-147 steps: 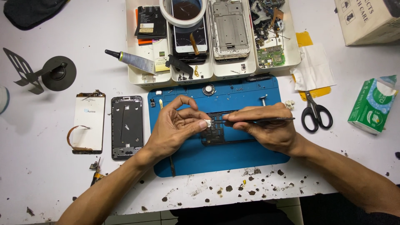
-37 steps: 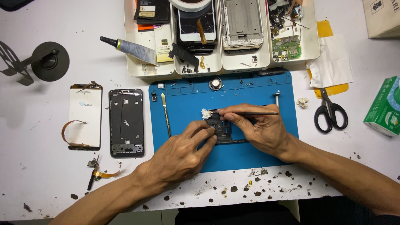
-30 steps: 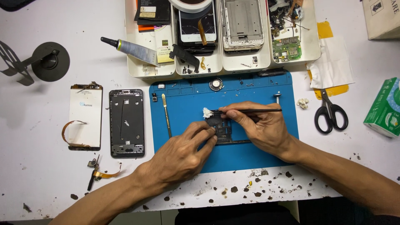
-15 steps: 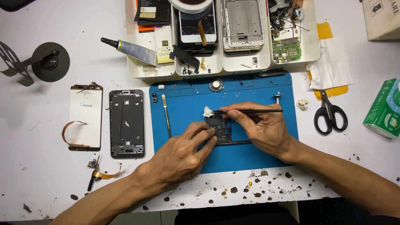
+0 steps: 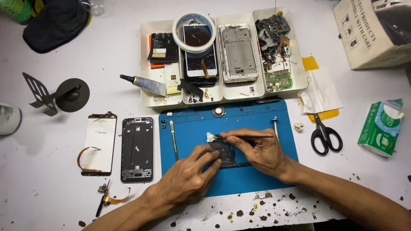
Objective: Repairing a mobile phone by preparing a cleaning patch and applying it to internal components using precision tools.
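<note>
While the left hand (image 5: 186,177) pins the small dark phone part (image 5: 224,154) on the blue mat (image 5: 188,128), the right hand (image 5: 261,149) pinches tweezers (image 5: 250,137) gripping a white wad (image 5: 210,137); the part seems light, thin, fragile, best held by its edges.

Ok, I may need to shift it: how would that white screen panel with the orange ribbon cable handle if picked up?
The screen panel looks thin and flat, so probably light and fragile. Its ribbon cable curls loose, likely floppy and apt to snag.

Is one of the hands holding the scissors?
No, the scissors lie alone on the white table beside the blue mat, while the right hand holds thin tweezers.
</note>
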